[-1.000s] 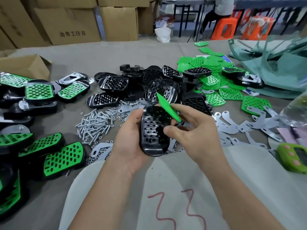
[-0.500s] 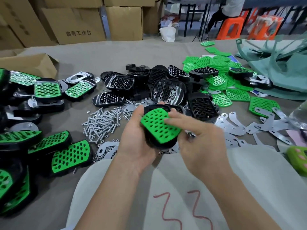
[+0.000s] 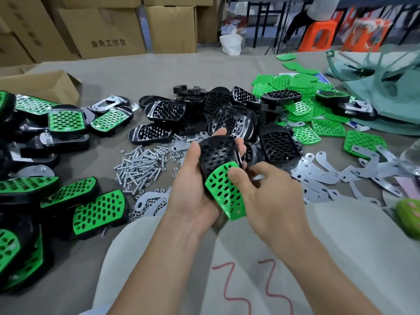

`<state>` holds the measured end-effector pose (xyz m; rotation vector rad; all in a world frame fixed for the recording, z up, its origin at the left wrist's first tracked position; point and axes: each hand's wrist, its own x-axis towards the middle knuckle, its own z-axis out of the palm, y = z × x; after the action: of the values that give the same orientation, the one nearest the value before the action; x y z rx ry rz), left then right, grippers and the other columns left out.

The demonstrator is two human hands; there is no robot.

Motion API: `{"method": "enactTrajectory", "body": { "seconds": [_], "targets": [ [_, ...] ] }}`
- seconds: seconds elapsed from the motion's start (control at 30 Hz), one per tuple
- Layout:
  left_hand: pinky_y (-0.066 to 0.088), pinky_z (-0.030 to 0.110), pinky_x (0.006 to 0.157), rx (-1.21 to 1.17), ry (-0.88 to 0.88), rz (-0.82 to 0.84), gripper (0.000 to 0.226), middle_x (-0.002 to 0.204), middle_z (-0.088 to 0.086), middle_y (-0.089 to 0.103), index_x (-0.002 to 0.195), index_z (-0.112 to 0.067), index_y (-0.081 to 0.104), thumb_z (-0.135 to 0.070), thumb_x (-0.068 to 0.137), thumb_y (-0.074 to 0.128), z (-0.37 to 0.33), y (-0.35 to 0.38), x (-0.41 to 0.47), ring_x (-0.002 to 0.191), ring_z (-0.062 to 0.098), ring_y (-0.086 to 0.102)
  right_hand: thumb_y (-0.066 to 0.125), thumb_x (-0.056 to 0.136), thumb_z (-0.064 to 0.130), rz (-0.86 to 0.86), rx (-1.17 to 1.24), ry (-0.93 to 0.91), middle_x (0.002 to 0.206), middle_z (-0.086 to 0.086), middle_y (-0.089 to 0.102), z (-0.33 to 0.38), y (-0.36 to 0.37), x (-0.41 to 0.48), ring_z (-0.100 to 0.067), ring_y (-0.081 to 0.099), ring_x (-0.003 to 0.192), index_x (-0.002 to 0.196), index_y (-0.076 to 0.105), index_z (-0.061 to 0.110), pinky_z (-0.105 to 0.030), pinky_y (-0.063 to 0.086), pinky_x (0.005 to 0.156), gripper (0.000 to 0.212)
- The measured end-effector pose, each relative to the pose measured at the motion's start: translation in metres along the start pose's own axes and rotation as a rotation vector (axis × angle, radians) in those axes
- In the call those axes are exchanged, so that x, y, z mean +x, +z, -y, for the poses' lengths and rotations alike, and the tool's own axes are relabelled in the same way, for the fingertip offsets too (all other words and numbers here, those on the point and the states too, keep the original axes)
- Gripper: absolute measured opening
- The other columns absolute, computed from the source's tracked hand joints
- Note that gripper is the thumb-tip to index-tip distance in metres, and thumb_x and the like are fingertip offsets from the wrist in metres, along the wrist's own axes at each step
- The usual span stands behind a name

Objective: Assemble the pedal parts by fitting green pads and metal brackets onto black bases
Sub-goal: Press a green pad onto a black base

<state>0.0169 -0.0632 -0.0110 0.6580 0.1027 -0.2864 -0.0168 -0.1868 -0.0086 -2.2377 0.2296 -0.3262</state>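
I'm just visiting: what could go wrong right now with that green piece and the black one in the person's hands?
1. The green pad, pinched by the right hand, overlaps only the near end of the black base. Pressed down like this, it might seat crooked.
2. The left hand alone grips the black base. A slip could drop it onto the loose screws nearby and scatter them.

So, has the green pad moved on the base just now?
Yes. Against the black base, the green pad has slid toward its near end and now overhangs it.
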Motion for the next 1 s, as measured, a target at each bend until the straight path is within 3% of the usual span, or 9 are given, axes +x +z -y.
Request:
{"method": "enactTrajectory", "body": {
  "seconds": [0.13,0.23,0.37,0.47,0.57,0.7,0.8,0.9,1.0],
  "targets": [
    [0.058,0.044,0.095,-0.058,0.041,-0.042,0.057,0.121,0.024,0.069,0.130,-0.010,0.062,-0.051,0.107,0.030,-0.002,-0.002,0.004,0.103,0.030,0.069,0.065,0.087,0.055,-0.002,0.093,-0.028,0.050,0.004,0.054,-0.008,-0.009,0.017,-0.011,0.051,0.049,0.061,0.058,0.012,-0.014,0.045,0.049,0.050],
    [0.058,0.045,0.090,-0.045,0.011,-0.068,0.060,0.118,0.026,0.069,0.130,-0.006,0.062,-0.052,0.106,0.032,-0.003,-0.003,0.005,0.098,0.032,0.070,0.063,0.091,0.039,-0.095,0.625,0.248,0.072,-0.016,0.070,-0.006,-0.022,0.028,-0.035,0.069,0.066,0.077,0.071,0.012,-0.045,0.059,0.056,0.031],
    [0.058,0.045,0.094,0.055,-0.036,-0.097,0.063,0.124,0.022,0.071,0.119,-0.007,0.071,-0.053,0.107,0.029,0.000,-0.003,0.004,0.108,0.035,0.072,0.050,0.101,0.010,0.349,1.057,0.379,0.079,-0.014,0.071,-0.005,-0.037,0.029,-0.025,0.062,0.051,0.103,0.071,0.009,-0.024,0.041,0.044,0.021],
    [0.048,0.055,0.109,0.131,-0.089,-0.093,0.070,0.134,0.023,0.066,0.138,-0.008,0.061,-0.058,0.105,0.026,-0.002,-0.001,0.003,0.127,0.040,0.062,0.060,0.087,0.001,0.647,1.024,0.195,0.086,-0.016,0.068,-0.007,-0.041,0.026,-0.027,0.061,0.054,0.127,0.060,0.006,-0.022,0.045,0.043,0.040],
    [0.049,0.053,0.105,0.127,-0.085,-0.104,0.070,0.134,0.024,0.065,0.141,-0.004,0.058,-0.057,0.106,0.027,-0.002,0.002,0.002,0.125,0.042,0.063,0.064,0.073,-0.002,0.543,0.977,0.130,0.086,-0.016,0.069,-0.007,-0.038,0.025,-0.024,0.059,0.059,0.125,0.056,0.001,-0.021,0.044,0.046,0.053],
    [0.062,0.040,0.075,0.092,-0.041,-0.147,0.068,0.110,0.025,0.072,0.121,0.007,0.065,-0.051,0.107,0.031,0.000,0.003,0.002,0.087,0.031,0.074,0.059,0.084,-0.010,0.316,0.963,0.088,0.074,-0.006,0.063,-0.017,-0.045,0.032,-0.009,0.052,0.062,0.091,0.060,-0.003,-0.017,0.041,0.059,0.010],
    [0.062,0.039,0.073,0.110,-0.041,-0.192,0.067,0.107,0.026,0.071,0.119,0.008,0.066,-0.049,0.107,0.034,0.002,0.000,0.003,0.082,0.030,0.073,0.061,0.086,0.003,0.378,1.013,0.103,0.096,-0.008,0.070,-0.022,-0.049,0.032,-0.018,0.056,0.082,0.098,0.074,0.010,-0.030,0.041,0.076,0.020],
    [0.061,0.040,0.069,0.136,-0.051,-0.150,0.052,0.103,0.028,0.071,0.098,0.003,0.076,-0.039,0.100,0.045,0.001,0.002,0.003,0.078,0.032,0.069,0.059,0.086,0.009,0.493,0.971,0.048,0.099,-0.012,0.072,-0.015,-0.045,0.028,-0.018,0.059,0.072,0.105,0.074,0.012,-0.026,0.046,0.061,0.025],
    [0.060,0.040,0.071,0.178,-0.053,-0.097,0.043,0.108,0.026,0.071,0.105,-0.002,0.073,-0.034,0.081,0.058,-0.002,0.003,0.000,0.082,0.032,0.069,0.059,0.085,0.008,0.472,0.844,0.045,0.083,-0.019,0.057,-0.013,-0.037,0.027,-0.017,0.039,0.052,0.102,0.064,0.004,-0.024,0.033,0.045,0.019]
  ]
}}
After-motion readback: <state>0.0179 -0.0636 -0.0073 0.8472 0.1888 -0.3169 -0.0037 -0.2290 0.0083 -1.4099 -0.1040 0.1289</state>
